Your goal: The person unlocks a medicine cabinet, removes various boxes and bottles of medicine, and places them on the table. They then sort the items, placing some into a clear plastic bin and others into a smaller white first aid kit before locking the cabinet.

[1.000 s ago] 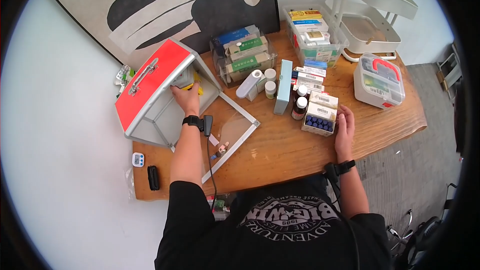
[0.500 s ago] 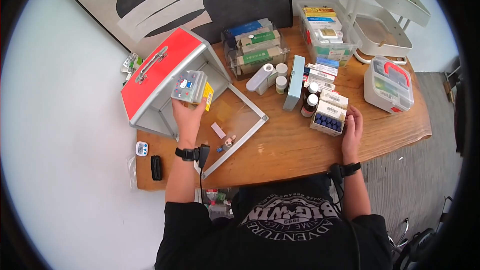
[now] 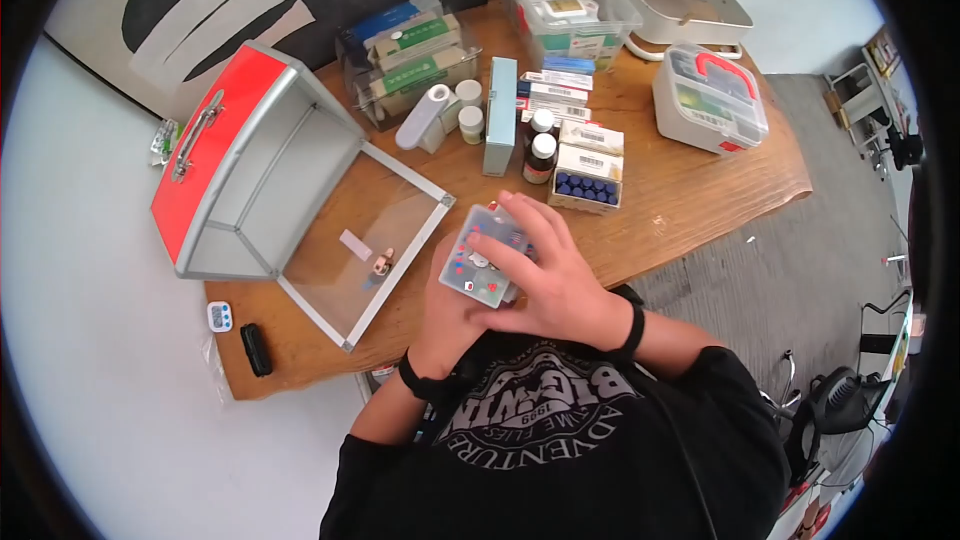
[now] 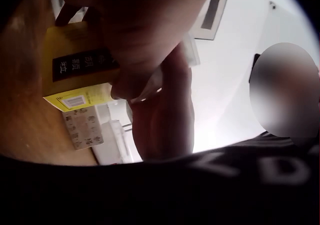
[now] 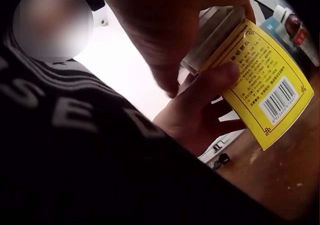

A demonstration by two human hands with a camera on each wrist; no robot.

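In front of the shirt, both hands meet around a clear plastic case (image 3: 485, 280) with small coloured stickers on its lid. My right hand (image 3: 565, 280) grips it from above, fingers spread across the lid and thumb at its lower edge. From below and to the left, my left hand (image 3: 445, 315) holds a yellow medicine box (image 5: 270, 90) pressed against the case, its thumb (image 5: 225, 77) on the box's printed face. Dark printed characters mark another side of the yellow box (image 4: 80, 67) in the left wrist view. In the head view the case and hands hide most of that box.
A red-topped metal-framed chest (image 3: 230, 160) lies with its clear door (image 3: 400, 285) swung out onto the table. A pink strip and a small figure rest on the door. Medicine boxes (image 3: 590, 165), brown bottles (image 3: 540, 155), clear bins (image 3: 610, 30) and a white lidded box (image 3: 710, 105) stand farther back.
My left hand has come out of the chest with the case and yellow box, and brought them to the body. My right hand has left the carton of blue-capped vials and now grips the case.
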